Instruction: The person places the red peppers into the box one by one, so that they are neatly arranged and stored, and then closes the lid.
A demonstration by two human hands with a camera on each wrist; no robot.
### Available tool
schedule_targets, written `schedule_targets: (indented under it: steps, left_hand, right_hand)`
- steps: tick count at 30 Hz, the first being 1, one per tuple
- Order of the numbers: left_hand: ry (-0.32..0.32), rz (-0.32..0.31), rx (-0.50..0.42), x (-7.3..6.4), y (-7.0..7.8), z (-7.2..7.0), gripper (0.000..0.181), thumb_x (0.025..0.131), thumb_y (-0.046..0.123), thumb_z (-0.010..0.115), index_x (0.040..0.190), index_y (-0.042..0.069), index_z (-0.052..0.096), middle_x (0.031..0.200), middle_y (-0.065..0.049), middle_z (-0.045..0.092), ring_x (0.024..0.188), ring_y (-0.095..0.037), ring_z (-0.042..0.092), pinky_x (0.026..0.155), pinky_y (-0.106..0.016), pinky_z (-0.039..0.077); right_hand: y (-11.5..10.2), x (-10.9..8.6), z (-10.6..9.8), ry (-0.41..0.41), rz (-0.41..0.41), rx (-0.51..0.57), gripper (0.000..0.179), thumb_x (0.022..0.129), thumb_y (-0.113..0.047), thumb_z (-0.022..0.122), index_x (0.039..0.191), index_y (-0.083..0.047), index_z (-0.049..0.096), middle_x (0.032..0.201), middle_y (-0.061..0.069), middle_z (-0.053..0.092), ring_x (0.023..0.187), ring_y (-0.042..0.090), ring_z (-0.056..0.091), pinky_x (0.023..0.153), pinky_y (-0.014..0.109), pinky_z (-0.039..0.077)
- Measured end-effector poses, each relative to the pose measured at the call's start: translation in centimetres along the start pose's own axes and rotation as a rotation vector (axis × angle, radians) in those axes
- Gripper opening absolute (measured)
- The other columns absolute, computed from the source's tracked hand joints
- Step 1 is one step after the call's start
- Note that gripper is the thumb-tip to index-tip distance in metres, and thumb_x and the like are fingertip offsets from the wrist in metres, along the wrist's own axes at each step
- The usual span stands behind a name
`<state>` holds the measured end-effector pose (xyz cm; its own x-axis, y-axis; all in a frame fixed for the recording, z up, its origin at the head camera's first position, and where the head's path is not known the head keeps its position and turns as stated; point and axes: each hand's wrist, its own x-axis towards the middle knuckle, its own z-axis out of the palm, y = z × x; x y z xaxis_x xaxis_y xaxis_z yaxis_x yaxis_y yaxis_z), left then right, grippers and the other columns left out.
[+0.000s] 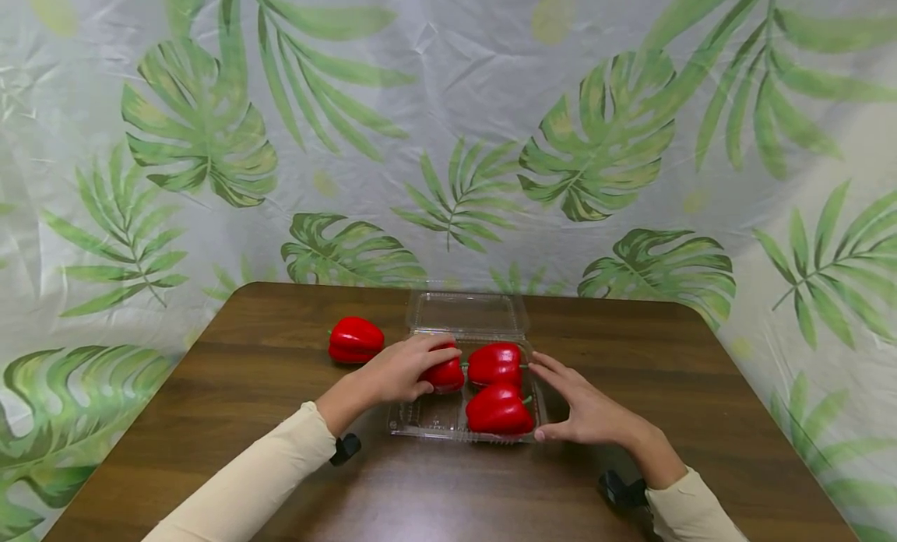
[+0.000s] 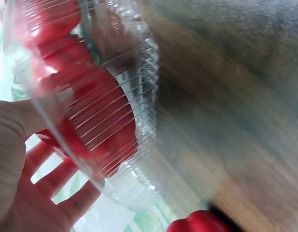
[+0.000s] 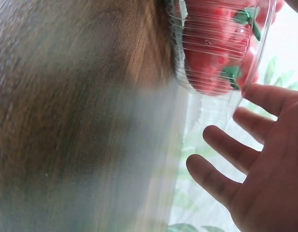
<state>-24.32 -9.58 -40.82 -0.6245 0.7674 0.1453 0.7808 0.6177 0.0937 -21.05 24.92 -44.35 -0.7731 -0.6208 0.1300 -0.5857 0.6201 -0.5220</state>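
A leaf-patterned cloth (image 1: 469, 184) fills the upper frame behind a brown wooden table (image 1: 266, 441). At the middle of the frame lies a clear plastic container (image 1: 427, 429), its lid (image 1: 466, 312) open toward the top; a small mark in the lower left corner is too tiny to read.

The left hand (image 1: 402, 368) curls over a red pepper (image 1: 446, 376) in the container's left half – thumb and fingers around it; whether it touches the floor I cannot tell. Its stem points right, long axis running left to right. The right hand (image 1: 589, 410) is wide, fingers spread, at the container's right edge – the index fingertip at the rim.

In the right half, an upper pepper (image 1: 494, 364) and a lower pepper (image 1: 497, 410) lie touching, stems rightward. A loose pepper (image 1: 356, 339) sits left of the container, stem pointing left.
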Motion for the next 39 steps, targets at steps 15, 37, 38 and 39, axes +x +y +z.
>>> schedule_targets:
  steps: [15,37,38,39]
  left_hand:
    - [-0.015,-0.025,0.016,0.1,-0.1,0.9,0.062,0.084,0.015,0.077,0.142,0.013,0.053,0.151,-0.011,0.048,0.138,-0.03,0.047,0.11,-0.048,0.046]
    - [-0.007,-0.05,0.02,0.1,-0.5,1.2,0.064,0.089,0.021,0.072,0.148,0.014,0.047,0.154,-0.011,0.045,0.138,-0.03,0.048,0.109,-0.048,0.047]
    - [-0.006,-0.051,0.019,0.1,-0.5,1.3,0.064,0.089,0.021,0.072,0.148,0.014,0.047,0.154,-0.011,0.045,0.138,-0.03,0.048,0.109,-0.048,0.047]
    - [-0.004,-0.051,0.016,0.0,-0.5,1.3,0.064,0.089,0.021,0.072,0.148,0.014,0.047,0.154,-0.011,0.045,0.138,-0.03,0.048,0.109,-0.048,0.047]
  right_hand:
    - [0.0,-0.1,0.0,-0.004,-0.003,0.007,0.096,0.08,-0.046,0.079,0.153,-0.003,0.034,0.161,0.022,0.025,0.141,0.05,0.033,0.102,0.071,0.038]
    - [0.3,0.1,0.1,-0.002,-0.016,0.003,0.097,0.079,-0.046,0.079,0.152,-0.001,0.034,0.161,0.022,0.025,0.14,0.05,0.033,0.102,0.071,0.038]
    - [0.3,0.1,0.1,-0.005,-0.012,0.006,0.097,0.079,-0.046,0.079,0.152,-0.001,0.034,0.161,0.022,0.025,0.141,0.05,0.033,0.102,0.071,0.038]
    - [0.3,0.1,0.1,-0.007,-0.007,0.007,0.097,0.079,-0.046,0.079,0.152,-0.001,0.034,0.161,0.022,0.025,0.141,0.05,0.033,0.103,0.071,0.038]
